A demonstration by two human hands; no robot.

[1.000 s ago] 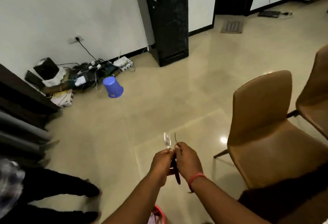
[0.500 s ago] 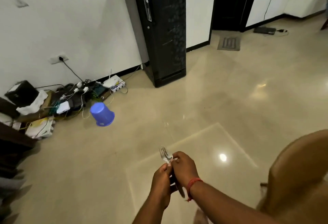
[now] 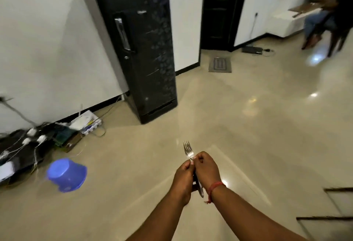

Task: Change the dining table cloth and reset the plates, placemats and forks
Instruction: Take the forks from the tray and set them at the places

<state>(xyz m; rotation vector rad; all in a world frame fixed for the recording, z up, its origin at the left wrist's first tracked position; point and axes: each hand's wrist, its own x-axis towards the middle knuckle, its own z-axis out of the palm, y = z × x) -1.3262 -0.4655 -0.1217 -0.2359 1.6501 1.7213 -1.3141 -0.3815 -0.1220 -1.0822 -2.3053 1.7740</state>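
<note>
Head view: forks (image 3: 189,152) bunched together, held chest-front above floor, between both hands. Left hand (image 3: 183,176) gripped handles; right hand (image 3: 207,168) pinched necks just below tines. Two-hand hold likely aligned stack for carrying. Long axis near vertical in frame: tines up and away from person, handle ends toward wrists. No surface in view.

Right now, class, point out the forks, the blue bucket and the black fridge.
forks (image 3: 188,150), head view, on the tines above both hands.
blue bucket (image 3: 66,174), head view, on its upturned side wall.
black fridge (image 3: 145,53), head view, on the door front.
</note>
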